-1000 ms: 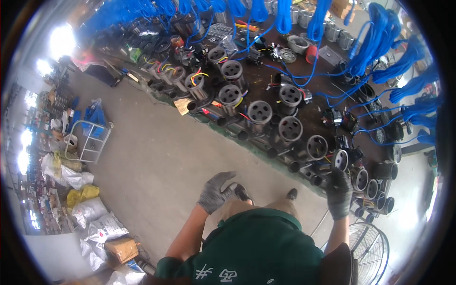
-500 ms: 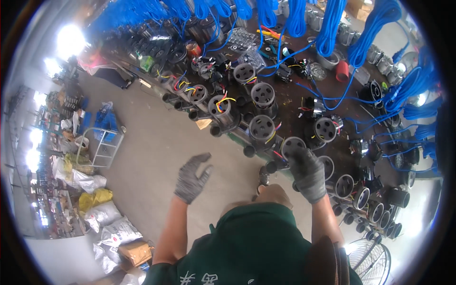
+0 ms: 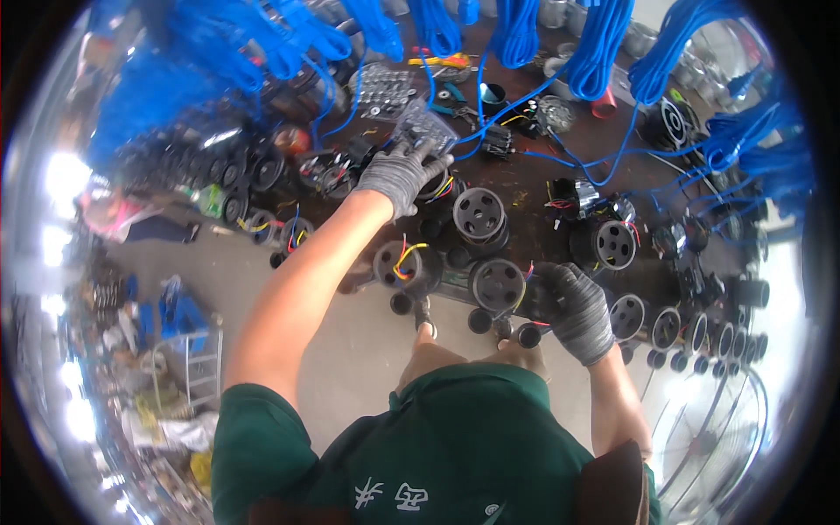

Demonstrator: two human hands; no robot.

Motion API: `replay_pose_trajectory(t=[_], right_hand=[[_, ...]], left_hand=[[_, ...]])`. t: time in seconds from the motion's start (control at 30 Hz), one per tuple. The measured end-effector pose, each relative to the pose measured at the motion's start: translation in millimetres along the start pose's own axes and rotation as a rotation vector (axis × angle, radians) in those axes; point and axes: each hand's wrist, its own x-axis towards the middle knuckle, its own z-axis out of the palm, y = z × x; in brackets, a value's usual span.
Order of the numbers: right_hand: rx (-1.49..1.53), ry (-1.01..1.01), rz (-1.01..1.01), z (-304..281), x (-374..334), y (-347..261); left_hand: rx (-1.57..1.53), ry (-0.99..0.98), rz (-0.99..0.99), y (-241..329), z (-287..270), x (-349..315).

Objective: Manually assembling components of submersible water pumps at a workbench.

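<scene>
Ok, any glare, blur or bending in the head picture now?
Head view: lights glare at the left rim; blue cables at upper left are blurred; the fan at lower right looks bent and washed out; the left hand is fairly clear.

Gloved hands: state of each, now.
Left gloved hand: open, spread, at the clear plastic bag.
Right gloved hand: partly curled; whether it holds anything cannot be told.

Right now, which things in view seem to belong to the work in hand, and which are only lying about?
Likely in the work:
- clear bag, by the left hand (contact unclear)
- dark cylinder, beside the right hand

Likely just about:
- white sacks, lower left
- cart, left
- fan, lower right
</scene>
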Motion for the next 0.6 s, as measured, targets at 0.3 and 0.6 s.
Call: replay_pose_trajectory(t=[0.3, 0.6], right_hand=[[-0.296, 0.06, -0.034, 42, 90, -35], [-0.853, -0.641, -0.094, 101, 237, -35]], left_hand=[[-0.409, 0.009, 0.291, -61, 17, 23], [-1.892, 0.334, 0.143, -111, 90, -18]])
